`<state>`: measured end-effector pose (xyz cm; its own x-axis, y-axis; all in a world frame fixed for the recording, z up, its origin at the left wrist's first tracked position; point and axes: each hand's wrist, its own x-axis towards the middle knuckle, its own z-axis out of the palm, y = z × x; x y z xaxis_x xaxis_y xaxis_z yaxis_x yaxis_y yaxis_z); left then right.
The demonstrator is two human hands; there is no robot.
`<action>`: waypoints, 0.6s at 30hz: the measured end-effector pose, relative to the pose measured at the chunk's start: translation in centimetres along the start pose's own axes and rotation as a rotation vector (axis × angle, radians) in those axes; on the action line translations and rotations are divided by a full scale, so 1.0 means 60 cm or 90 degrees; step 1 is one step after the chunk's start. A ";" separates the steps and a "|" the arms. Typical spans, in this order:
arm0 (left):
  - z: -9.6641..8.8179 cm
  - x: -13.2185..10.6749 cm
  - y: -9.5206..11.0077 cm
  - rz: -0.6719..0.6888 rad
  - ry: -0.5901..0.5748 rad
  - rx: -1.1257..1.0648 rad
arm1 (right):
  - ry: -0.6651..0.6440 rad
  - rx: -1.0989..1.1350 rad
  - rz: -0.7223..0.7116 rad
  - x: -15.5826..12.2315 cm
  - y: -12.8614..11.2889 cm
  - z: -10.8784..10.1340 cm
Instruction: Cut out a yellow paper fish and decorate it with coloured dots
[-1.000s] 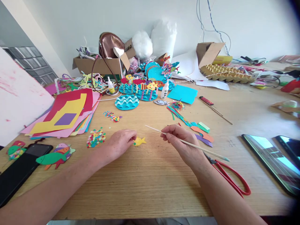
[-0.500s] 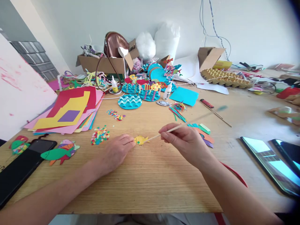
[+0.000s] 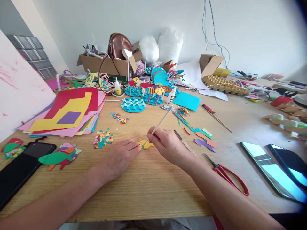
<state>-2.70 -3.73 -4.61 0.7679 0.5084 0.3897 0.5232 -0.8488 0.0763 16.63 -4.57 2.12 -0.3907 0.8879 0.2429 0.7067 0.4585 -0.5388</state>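
A small yellow paper fish lies flat on the wooden table, in front of me. My left hand rests on the tabletop with its fingers stretched out, their tips at the fish's head end. Pinched in my right hand is a thin wooden stick, slanting up to the right, its upper end bluish. The stick's lower tip is at the fish's body, near a green dot. My right fingers hide part of the tail end. Coloured paper dots are piled beyond my left hand.
Red-handled scissors and a pen lie right of my right arm, with phones farther out. Left are paper sheets, cut-out fish and a black phone. Glue bottles and blue wave pieces stand behind.
My right hand has moved left and closer to the fish, bringing the stick more upright and its tip from the tail onto the body. Scissors and pen are now uncovered.
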 end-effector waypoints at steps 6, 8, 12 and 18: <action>0.001 0.000 0.001 -0.001 -0.014 0.013 | 0.006 0.001 -0.014 0.004 0.012 0.014; 0.001 0.000 0.002 -0.006 -0.021 0.010 | 0.007 0.002 -0.022 0.005 0.015 0.018; 0.003 0.000 0.001 -0.005 -0.011 0.003 | 0.005 0.000 -0.023 0.004 0.014 0.018; 0.003 0.000 0.001 0.004 0.001 -0.006 | 0.016 0.003 -0.027 0.001 0.010 0.017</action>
<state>-2.56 -3.76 -4.77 0.7705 0.5030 0.3916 0.5153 -0.8531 0.0819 16.40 -4.27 0.99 -0.4052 0.8684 0.2859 0.6866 0.4955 -0.5320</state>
